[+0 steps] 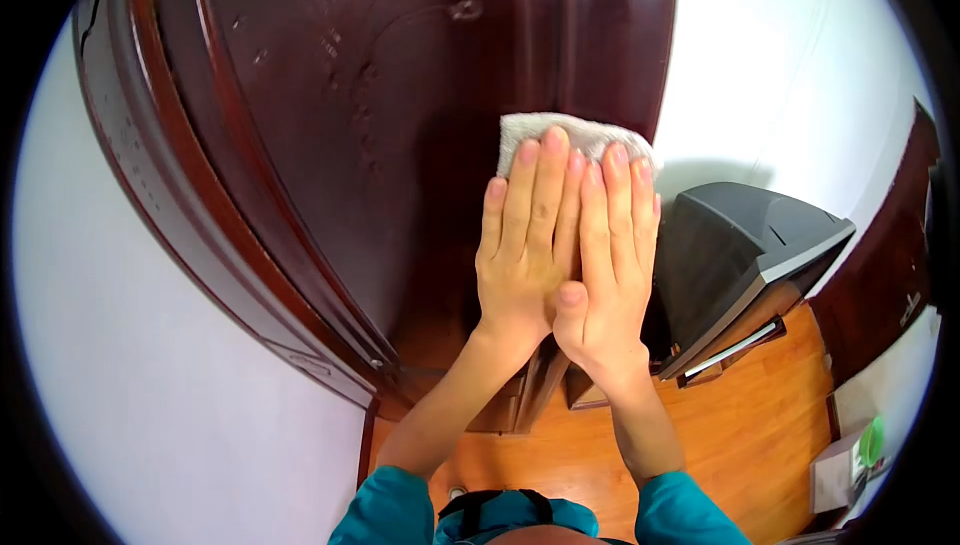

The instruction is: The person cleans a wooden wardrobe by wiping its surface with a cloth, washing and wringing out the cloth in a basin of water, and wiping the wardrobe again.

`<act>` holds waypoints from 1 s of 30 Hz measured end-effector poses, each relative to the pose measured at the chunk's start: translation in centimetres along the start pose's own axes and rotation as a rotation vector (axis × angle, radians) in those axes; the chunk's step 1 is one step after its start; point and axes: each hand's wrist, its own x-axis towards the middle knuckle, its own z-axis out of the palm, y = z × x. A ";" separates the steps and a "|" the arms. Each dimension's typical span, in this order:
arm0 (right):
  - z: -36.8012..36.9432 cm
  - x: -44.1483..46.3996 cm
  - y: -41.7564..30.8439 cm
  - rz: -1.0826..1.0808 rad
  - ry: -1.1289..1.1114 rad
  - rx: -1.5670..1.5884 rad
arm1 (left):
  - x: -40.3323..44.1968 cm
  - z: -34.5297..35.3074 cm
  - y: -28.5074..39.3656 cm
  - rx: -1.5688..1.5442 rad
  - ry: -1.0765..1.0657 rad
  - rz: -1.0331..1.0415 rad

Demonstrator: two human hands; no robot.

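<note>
A whitish cloth (pixel 520 129) lies against the glossy dark red-brown wooden door (pixel 430 75), near its right edge. My left hand (pixel 530 245) is flat on the cloth's lower left part, fingers stretched upward. Right beside it, my right hand (pixel 613 255) presses flat on the cloth's right part, fingers straight and its thumb near the base of the left hand. Neither hand grips; the palms cover the lower part of the cloth. Carved lines and small raised floral marks run across the door panel.
A dark boxy television (pixel 745 255) stands to the right of the hands, on a wooden stand. Pale wall (pixel 780 55) lies behind it. Curved wooden trim (pixel 200 145) borders the door on the left. Below is wooden floor (pixel 740 435), with a green item (pixel 872 439) at lower right.
</note>
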 end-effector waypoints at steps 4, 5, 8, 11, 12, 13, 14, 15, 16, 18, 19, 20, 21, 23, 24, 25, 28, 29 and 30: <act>2.5 -6.2 -1.1 0.040 -0.152 0.006 | -7.5 0.8 -2.0 -0.006 -0.080 0.030; 3.4 -7.8 -1.6 0.062 -0.208 0.007 | -10.1 1.3 -2.7 0.031 -0.065 0.043; 5.3 -10.3 -3.8 0.132 -0.290 0.036 | -14.1 2.0 -4.5 0.081 -0.058 0.068; 6.0 -9.5 -4.3 0.117 -0.219 -0.012 | -13.3 1.8 -5.2 0.063 -0.031 0.058; 6.0 -8.7 -4.4 0.098 -0.206 -0.023 | -12.4 1.7 -5.7 0.099 -0.022 0.075; 6.0 -7.3 -4.6 0.093 -0.207 -0.030 | -11.2 1.4 -6.3 0.129 -0.014 0.098; 6.0 -5.7 -5.1 0.067 -0.157 -0.009 | -9.9 0.8 -6.9 0.104 -0.041 0.066; 6.0 -4.2 -5.6 0.043 -0.109 0.013 | -8.5 0.3 -7.7 0.127 -0.056 0.032; 6.4 -2.8 -6.3 0.026 -0.079 0.020 | -7.2 -0.1 -8.3 0.100 -0.015 -0.003; 7.1 -2.0 -7.1 0.009 -0.071 -0.002 | -6.3 -0.7 -9.7 0.080 0.039 -0.024; 7.7 -2.1 -7.3 0.005 -0.063 -0.020 | -6.9 -0.7 -10.3 0.081 0.041 -0.027; 8.3 -2.7 -7.5 0.001 -0.064 -0.020 | -8.1 -0.5 -10.9 0.052 0.019 -0.014; 8.9 -4.0 -7.8 -0.001 -0.089 -0.032 | -9.5 -0.4 -11.5 0.025 -0.005 -0.002; 9.9 -5.3 -8.3 0.002 -0.111 -0.049 | -11.4 -0.9 -12.4 0.013 -0.006 0.012; 10.3 -5.7 -8.5 -0.001 -0.101 -0.048 | -11.7 -1.5 -12.7 0.027 -0.018 0.025; 10.5 -5.8 -8.6 -0.003 -0.090 -0.049 | -11.6 -2.0 -13.0 0.041 -0.029 0.040; 10.4 -3.8 -8.8 -0.036 -0.054 -0.113 | -9.4 -3.2 -13.3 -0.011 -0.078 0.024; 9.9 -2.5 -9.0 -0.040 -0.033 -0.073 | -8.1 -3.4 -13.3 -0.053 -0.086 0.003; 9.7 -1.2 -9.0 -0.050 -0.027 -0.035 | -6.6 -4.0 -13.2 -0.094 -0.083 -0.022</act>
